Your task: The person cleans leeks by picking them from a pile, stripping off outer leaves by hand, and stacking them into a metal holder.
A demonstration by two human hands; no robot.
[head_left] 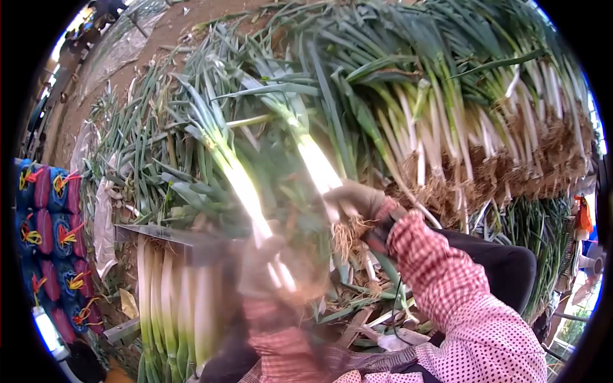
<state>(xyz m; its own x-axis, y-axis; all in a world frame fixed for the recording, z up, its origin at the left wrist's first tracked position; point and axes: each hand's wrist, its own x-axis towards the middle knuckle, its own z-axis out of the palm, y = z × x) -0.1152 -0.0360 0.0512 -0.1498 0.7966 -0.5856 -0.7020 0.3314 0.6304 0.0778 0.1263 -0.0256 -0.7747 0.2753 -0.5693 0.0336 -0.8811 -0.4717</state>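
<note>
My left hand, gloved and smeared by motion, is closed around the lower white part of some long green onions. Their leaves point up and away from me. My right hand, also gloved, wraps round more green onions just above their stringy roots. Close to my left hand, trimmed green onions lie side by side with white ends against a metal plate. A blur hides part of that plate's right side.
A large heap of rooted green onions lies at the upper right. Loose leaves cover the ground at the left. A blue and pink padded cloth with colored ties stands at the far left. My dark-clad knee is at the right.
</note>
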